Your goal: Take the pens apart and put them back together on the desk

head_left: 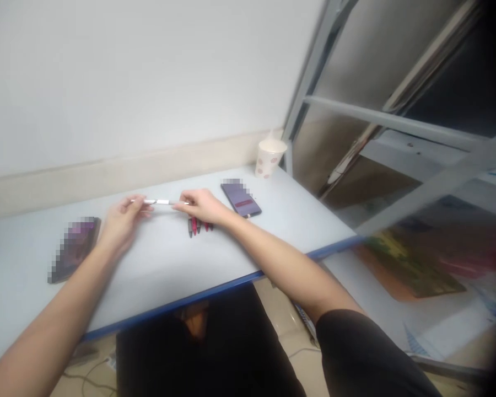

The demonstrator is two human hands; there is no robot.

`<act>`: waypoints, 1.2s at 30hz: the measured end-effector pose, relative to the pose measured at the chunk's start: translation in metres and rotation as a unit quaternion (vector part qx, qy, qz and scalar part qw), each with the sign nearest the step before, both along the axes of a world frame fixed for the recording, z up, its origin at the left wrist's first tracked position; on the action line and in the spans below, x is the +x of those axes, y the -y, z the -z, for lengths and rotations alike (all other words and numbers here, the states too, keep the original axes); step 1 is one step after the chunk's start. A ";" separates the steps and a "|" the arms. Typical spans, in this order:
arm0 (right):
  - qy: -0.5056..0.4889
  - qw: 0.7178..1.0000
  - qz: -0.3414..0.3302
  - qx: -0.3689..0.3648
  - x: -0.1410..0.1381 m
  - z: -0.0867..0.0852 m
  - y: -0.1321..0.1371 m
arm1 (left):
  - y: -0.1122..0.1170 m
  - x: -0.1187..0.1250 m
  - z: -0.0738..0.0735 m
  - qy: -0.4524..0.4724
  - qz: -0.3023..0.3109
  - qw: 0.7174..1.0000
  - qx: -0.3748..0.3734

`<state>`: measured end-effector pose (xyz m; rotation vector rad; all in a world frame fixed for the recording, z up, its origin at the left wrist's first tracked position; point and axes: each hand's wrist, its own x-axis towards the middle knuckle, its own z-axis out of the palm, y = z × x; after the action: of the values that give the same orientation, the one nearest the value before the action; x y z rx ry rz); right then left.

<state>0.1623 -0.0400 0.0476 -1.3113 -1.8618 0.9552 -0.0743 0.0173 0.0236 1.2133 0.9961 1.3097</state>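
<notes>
My left hand (122, 220) and my right hand (202, 205) are both over the pale table (157, 275), each pinching one end of a thin white pen (162, 202) held level between them. Right below my right hand lie a few dark and red pens (196, 225) on the tabletop. A phone (240, 198) with a lit screen lies just to the right of my right hand. Another dark phone (74, 248) lies to the left of my left hand.
A paper cup (270, 157) stands at the table's far right corner against the wall. A grey metal frame (380, 118) rises on the right. The table's blue front edge (215, 289) runs above a dark chair and cables on the floor.
</notes>
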 end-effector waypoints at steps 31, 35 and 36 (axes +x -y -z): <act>0.071 0.993 0.067 0.066 0.018 0.006 -0.019 | -0.030 0.050 0.000 -0.166 0.056 0.984 0.007; 0.111 0.986 0.105 0.068 0.019 0.003 -0.019 | -0.029 0.047 0.000 -0.183 0.056 0.981 0.022; 0.130 0.983 0.113 0.062 0.018 0.002 -0.018 | -0.027 0.047 0.000 -0.192 0.057 0.979 0.025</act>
<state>0.1807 -0.0224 0.0460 -1.5908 -1.8762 0.5635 -0.0269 0.0445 0.0240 1.5760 1.1490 1.0356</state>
